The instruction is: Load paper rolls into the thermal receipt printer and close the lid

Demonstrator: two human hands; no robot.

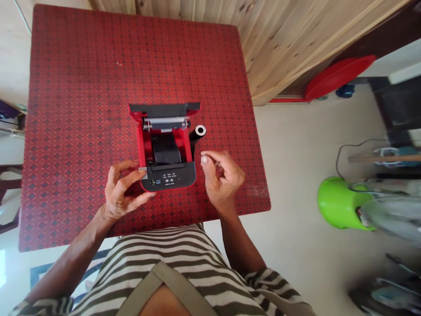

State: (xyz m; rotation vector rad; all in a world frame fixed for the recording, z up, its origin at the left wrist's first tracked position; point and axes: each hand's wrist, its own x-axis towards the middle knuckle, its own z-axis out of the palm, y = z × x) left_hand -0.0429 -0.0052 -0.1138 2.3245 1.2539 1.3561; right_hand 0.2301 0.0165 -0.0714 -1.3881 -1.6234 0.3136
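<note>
A small red and black label printer (169,175) sits on the table with its lid (164,109) raised. Inside its open bay lies a dark, shiny black piece (167,148). My left hand (120,188) grips the printer's front left corner, index finger on top and thumb along the front edge. A grey patch (143,173) shows under that index finger. To the right of the printer, my right hand (223,177) is closed, thumb against curled fingers; whether anything is pinched there I cannot make out. Just beyond it, a black roll (197,132) with a white ring at its end leans close to the printer's right side.
The table (82,87) has a red patterned cover, and its front edge is near my body. A wooden panel wall (184,11) borders the far side. On the floor to the right are a green bucket (338,202), a cable and a red rounded object (338,77).
</note>
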